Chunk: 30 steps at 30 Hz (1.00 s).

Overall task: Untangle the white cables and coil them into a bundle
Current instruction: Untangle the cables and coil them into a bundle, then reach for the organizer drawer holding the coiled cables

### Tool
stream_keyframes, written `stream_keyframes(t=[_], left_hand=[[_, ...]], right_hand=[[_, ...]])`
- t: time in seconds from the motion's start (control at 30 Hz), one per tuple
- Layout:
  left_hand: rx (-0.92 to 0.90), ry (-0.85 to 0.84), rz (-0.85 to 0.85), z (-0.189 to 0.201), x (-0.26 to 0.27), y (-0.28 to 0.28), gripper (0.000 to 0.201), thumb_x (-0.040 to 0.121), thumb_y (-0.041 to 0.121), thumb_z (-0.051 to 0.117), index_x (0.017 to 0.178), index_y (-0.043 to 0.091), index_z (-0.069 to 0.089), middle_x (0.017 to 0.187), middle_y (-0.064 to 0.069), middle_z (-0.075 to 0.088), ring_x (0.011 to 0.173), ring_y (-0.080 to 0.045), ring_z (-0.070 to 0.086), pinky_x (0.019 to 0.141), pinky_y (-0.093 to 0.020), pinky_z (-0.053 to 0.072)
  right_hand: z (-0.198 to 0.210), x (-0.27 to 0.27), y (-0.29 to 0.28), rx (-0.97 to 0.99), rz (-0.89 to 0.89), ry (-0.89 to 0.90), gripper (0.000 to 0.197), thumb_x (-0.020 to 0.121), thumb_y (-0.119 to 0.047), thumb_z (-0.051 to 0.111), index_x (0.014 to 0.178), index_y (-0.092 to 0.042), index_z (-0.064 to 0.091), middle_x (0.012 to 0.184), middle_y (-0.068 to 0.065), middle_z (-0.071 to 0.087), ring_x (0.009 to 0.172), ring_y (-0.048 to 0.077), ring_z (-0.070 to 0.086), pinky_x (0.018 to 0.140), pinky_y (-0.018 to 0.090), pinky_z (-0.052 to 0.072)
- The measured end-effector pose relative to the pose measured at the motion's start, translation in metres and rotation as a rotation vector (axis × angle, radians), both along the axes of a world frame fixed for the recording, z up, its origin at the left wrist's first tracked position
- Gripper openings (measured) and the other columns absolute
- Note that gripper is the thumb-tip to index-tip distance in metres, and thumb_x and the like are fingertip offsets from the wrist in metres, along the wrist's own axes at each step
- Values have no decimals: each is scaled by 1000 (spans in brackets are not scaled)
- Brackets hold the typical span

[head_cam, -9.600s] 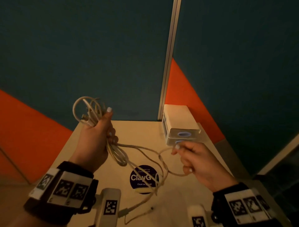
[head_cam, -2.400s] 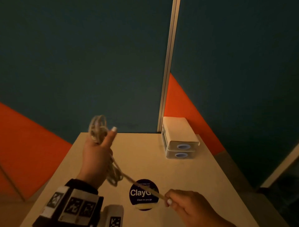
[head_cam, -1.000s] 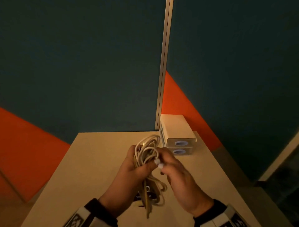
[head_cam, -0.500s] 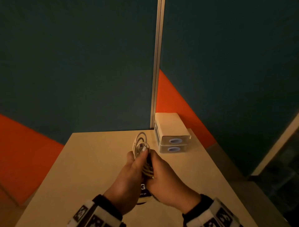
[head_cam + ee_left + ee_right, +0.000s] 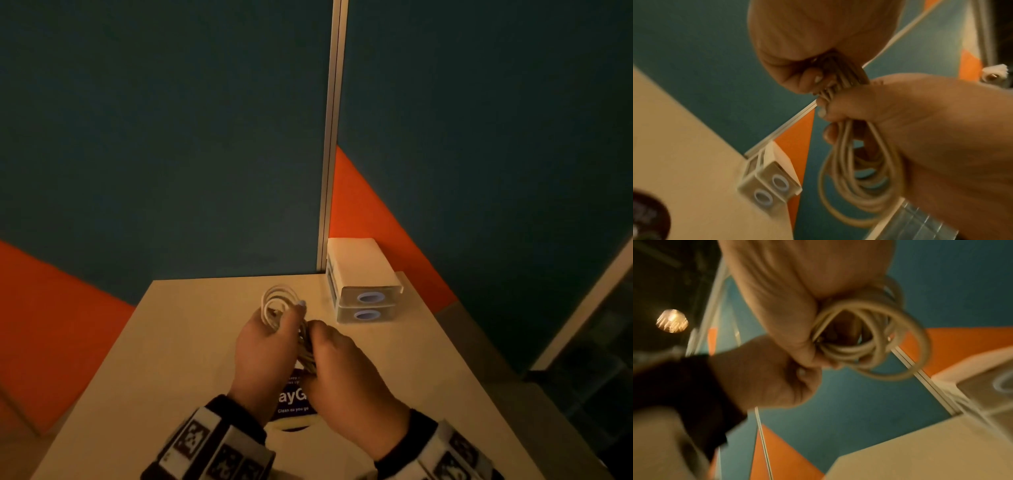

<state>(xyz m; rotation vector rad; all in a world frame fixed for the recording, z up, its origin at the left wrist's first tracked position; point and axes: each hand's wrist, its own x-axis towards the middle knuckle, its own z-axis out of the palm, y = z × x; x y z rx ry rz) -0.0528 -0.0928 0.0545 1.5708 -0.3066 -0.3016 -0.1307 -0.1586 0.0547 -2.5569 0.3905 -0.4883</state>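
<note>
The white cable is wound into a small coil held above the beige table. My left hand grips the coil from the left, thumb up against the loops. Pressed close beside it, my right hand has its fingers curled round the lower part of the bundle. In the left wrist view the loops hang from my left hand, while my right hand clasps the strands above. The right wrist view shows my right hand closed on the coil. The cable ends are hidden.
Two stacked white boxes sit at the table's far right corner, against a metal post. A dark round sticker lies on the table under my hands. Teal and orange wall panels enclose the back and both sides.
The right hand, which earlier pulled a straight length of cable, has come in against the left. The loops that hung loose a second ago are now gathered between both hands.
</note>
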Motion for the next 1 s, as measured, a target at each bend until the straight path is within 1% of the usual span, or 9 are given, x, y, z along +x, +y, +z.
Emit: stream_keyframes(t=[0.13,0.27,0.37,0.43,0.53,0.63,0.73,0.9,1.0], left_hand=[[-161,385,10,4,-4,-2,23,89,28,54,86,6,61,78,-17,65,65,-26,60,51,-28,47],[-134,420,-1,5,-5,-3,26,92,22,51,99,-1,61,75,-17,61,62,-23,59,41,-23,44],[-111,426,-79,7,-3,-7,35,91,31,54,100,-2,62,82,-23,65,73,-30,61,60,-32,49],[-45,375,-212,9,1,-10,45,90,37,55,104,-5,61,86,-26,64,75,-30,59,64,-34,49],[145,168,-501,15,16,-21,60,84,55,48,113,3,56,91,-11,62,73,-20,56,56,-25,49],[374,16,-671,9,39,-43,70,68,73,38,116,22,49,105,-6,63,90,-21,61,66,-29,53],[454,3,-645,-19,63,-80,48,85,60,46,114,22,50,109,-6,62,93,-21,60,70,-33,55],[313,379,-601,-90,88,-160,23,91,26,56,108,10,60,119,-15,60,97,-26,57,84,-39,50],[120,653,-510,-128,91,-203,18,91,20,55,104,9,62,126,-15,57,106,-29,55,79,-38,48]], right_hand=[[4,-3,5,-326,-72,110,31,88,-21,53,115,-11,43,109,10,55,87,25,63,59,30,44],[-4,-2,1,-515,-123,192,43,45,-32,85,77,-16,62,60,0,61,39,12,57,28,21,42],[-2,-1,-6,-549,-139,223,38,44,-29,84,71,-17,60,54,0,60,35,12,56,27,21,39],[4,-2,-20,-508,-134,243,32,61,-26,78,83,-14,58,70,4,65,51,21,65,39,27,45],[0,-6,-54,-70,-85,248,17,89,-21,49,102,-11,52,96,13,64,84,30,64,66,37,49],[-5,-14,-91,565,-191,162,15,92,-20,47,98,-11,58,74,10,59,60,17,61,56,31,50],[-11,-20,-132,1042,-357,5,13,88,-14,53,96,-6,60,62,4,54,45,12,54,43,25,43],[-25,-11,-206,1325,-425,-202,12,87,-11,52,88,-3,62,51,2,51,41,12,48,36,23,40],[-36,2,-240,1358,-422,-248,16,88,-11,50,80,-5,62,49,1,49,38,11,47,34,22,41]])
